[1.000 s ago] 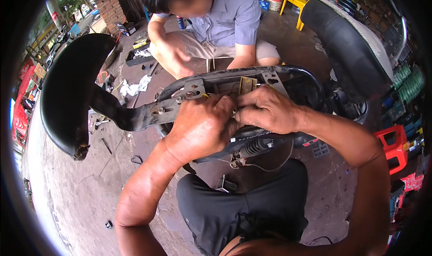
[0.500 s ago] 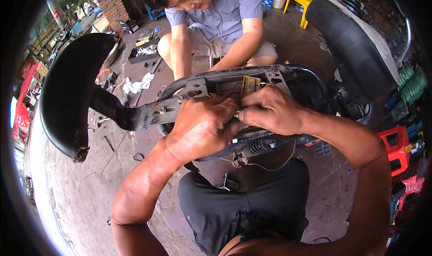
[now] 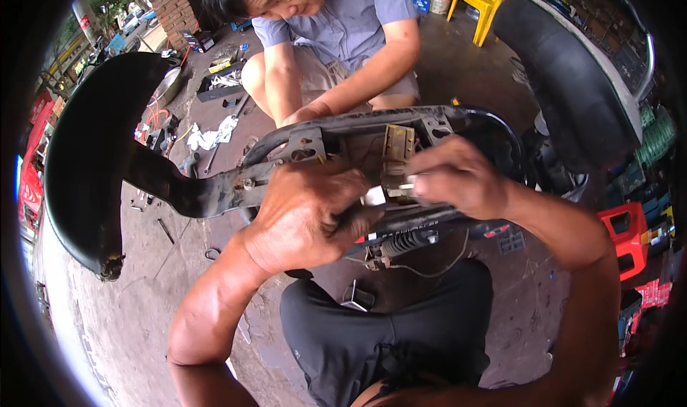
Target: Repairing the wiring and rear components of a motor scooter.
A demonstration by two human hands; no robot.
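Over the open body of a scooter frame [image 3: 351, 124], both my hands are closed. In my left hand [image 3: 308, 210], thumb and fingers pinch a small white block [image 3: 373, 196] that looks like a wire connector. My right hand [image 3: 461, 178], smeared by motion, pinches a small pale connector-like piece [image 3: 406, 187] just to the right, with a gap between the two. Behind them, a yellowish box-shaped part [image 3: 398, 144] with thin wires sits inside the frame.
A black padded backrest [image 3: 100, 164] on a metal bracket [image 3: 215, 192] juts out left. Across the frame crouches a person [image 3: 336, 42], one hand at its far rail. A black seat [image 3: 572, 78] stands at right. A yellow chair [image 3: 481, 10], red stool [image 3: 624, 239] and scattered tools surround us.
My hands have drawn apart from each other, and the white block now shows between them. The co-worker's arm and head have shifted left in view.
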